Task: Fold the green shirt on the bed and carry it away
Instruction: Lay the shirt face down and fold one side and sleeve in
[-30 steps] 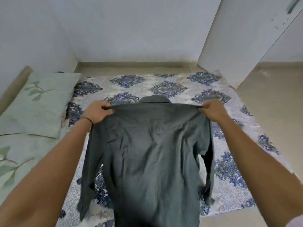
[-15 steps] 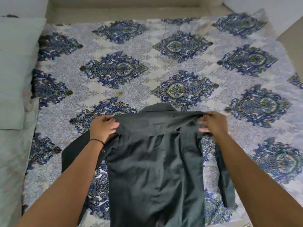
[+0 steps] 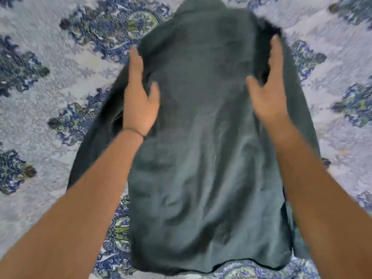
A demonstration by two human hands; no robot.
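The dark green shirt point(image 3: 203, 137) lies back-up on the bed, collar at the far end and hem near me. My left hand point(image 3: 138, 97) rests flat on its left shoulder area, fingers pointing away and thumb spread. At the right shoulder area my right hand point(image 3: 269, 91) lies on the cloth with open fingers. Neither hand grips cloth. The left sleeve runs down the left side, partly under my forearm. The frame is motion-blurred.
The bedspread point(image 3: 50, 109) is pale with blue and green paisley medallions and fills the view around the shirt. The shirt's hem lies close to the bed's near edge point(image 3: 201, 276).
The shirt has gone from held up by its shoulders to lying flat on the bed. Both hands have let go of the shoulders and now lie open on it. My view has tilted down and closer.
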